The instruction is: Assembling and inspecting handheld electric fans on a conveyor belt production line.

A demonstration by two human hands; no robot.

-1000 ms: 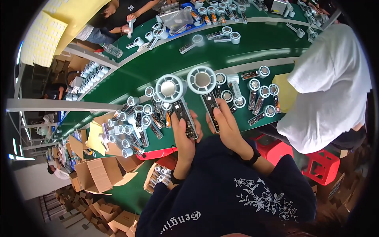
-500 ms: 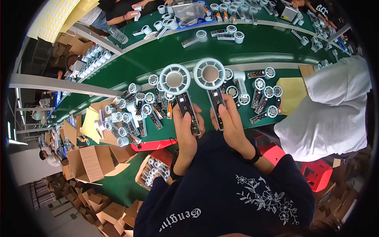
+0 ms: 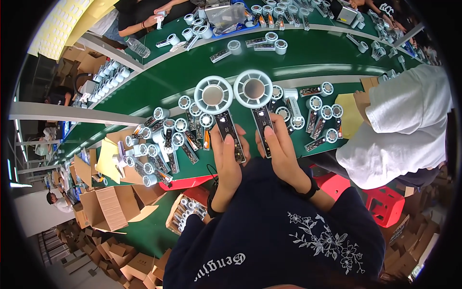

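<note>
Two pale blue handheld fans with round spoked heads and bare circuit boards along their handles are held upright side by side. My left hand is closed round the handle of the left fan. In my right hand the right fan is gripped the same way, thumb on the board side. The two heads nearly touch; each has a plain metallic disc at its centre. Behind my hands, more such fans lie in a loose pile on the left and a smaller group on the right.
A green conveyor belt carrying a few fans runs across beyond the bench. An open cardboard box and a carton of fans stand lower left. A co-worker in a white shirt sits close on my right, near a red stool.
My hands and both fans stay almost in place. The fans on the belt have shifted a little left. The co-worker's hand on the right has come into sight beside the yellow sheet.
</note>
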